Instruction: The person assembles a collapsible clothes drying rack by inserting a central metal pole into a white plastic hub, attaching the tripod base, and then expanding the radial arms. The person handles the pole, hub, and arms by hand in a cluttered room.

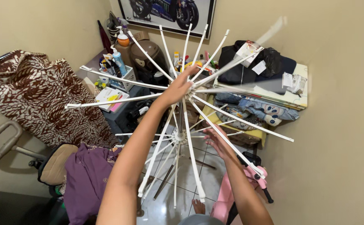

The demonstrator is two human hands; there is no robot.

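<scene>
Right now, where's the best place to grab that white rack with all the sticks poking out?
Probably the middle. The white drying rack has thin arms that fan out and look bendy, but they all meet at the top hub, where the left hand rests. Come from above, between the arms. The right hand is lower, among the arms.

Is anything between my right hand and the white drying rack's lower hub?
Yes. One white arm of the drying rack crosses over the right hand. The lower hub sits just left of it. The left hand rests on the top hub.
</scene>
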